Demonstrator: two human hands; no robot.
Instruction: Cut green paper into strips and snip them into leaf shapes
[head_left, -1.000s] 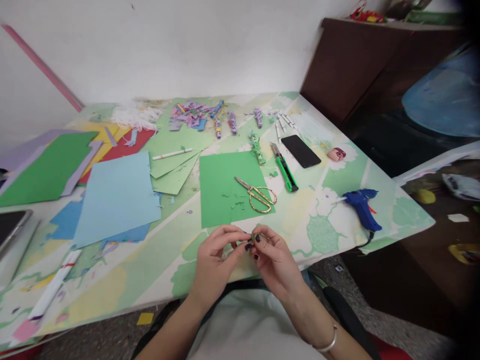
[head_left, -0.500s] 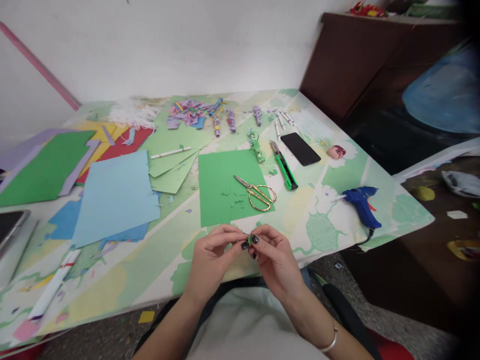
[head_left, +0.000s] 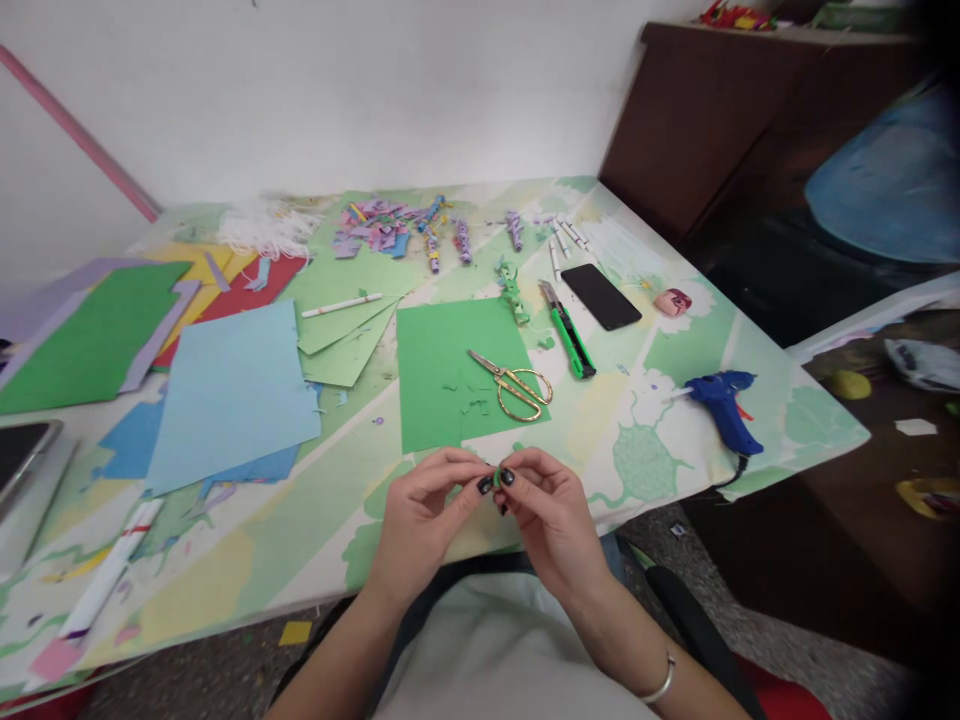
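Note:
My left hand (head_left: 424, 520) and my right hand (head_left: 551, 515) meet over the near edge of the table (head_left: 660, 440). Both pinch a tiny green paper piece (head_left: 496, 474) between thumbs and fingertips; most of it is hidden by the fingers. Just beyond them lies a green paper sheet (head_left: 450, 370) with small green scraps and gold-handled scissors (head_left: 514, 385) on its right side.
A green utility knife (head_left: 568, 335), black phone (head_left: 601, 297) and blue glue gun (head_left: 721, 405) lie to the right. A light blue sheet (head_left: 229, 390), green, red and purple papers, and a tablet (head_left: 22, 455) lie left. Rolled paper bits and white sticks line the far edge.
The hands have stayed at the table's near edge. The fingertips shifted slightly around the small green piece, turning it between them.

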